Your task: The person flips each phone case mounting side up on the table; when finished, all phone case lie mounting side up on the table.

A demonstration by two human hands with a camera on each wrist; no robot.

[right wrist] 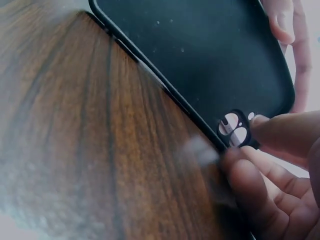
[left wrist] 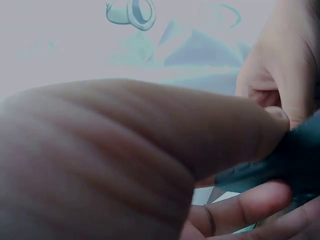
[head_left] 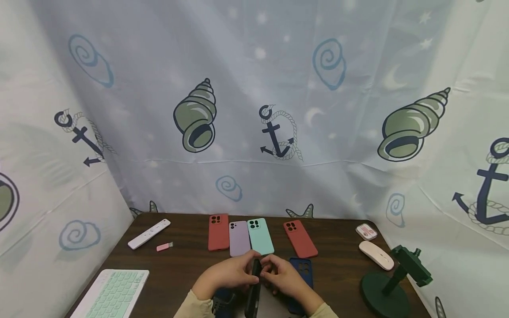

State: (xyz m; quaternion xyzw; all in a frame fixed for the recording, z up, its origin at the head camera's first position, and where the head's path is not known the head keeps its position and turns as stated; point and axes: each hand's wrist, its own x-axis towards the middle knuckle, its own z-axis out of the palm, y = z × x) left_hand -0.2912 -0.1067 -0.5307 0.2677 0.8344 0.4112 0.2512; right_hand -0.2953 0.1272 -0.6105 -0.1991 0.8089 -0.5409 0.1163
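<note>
I have the black phone case (head_left: 253, 291) tipped up on its edge, in front of me near the middle of the near side of the table (head_left: 175, 274). My left hand (head_left: 232, 273) grips it, thumb toward me, while my right hand (head_left: 284, 277) pinches the corner by the camera cutouts (whether a phone sits inside, I can't tell). That right pinch covers only a small bit of rim, so if my left thumb eased off, I think the case could twist and drop. Pressing too hard near the cutouts might bend that corner and make it spring out. My right forearm lies over the blue case (head_left: 304, 270), so a careless pull could drag it; pushing far could knock the purple case (head_left: 239, 238) or the mint case (head_left: 260, 237).
</note>
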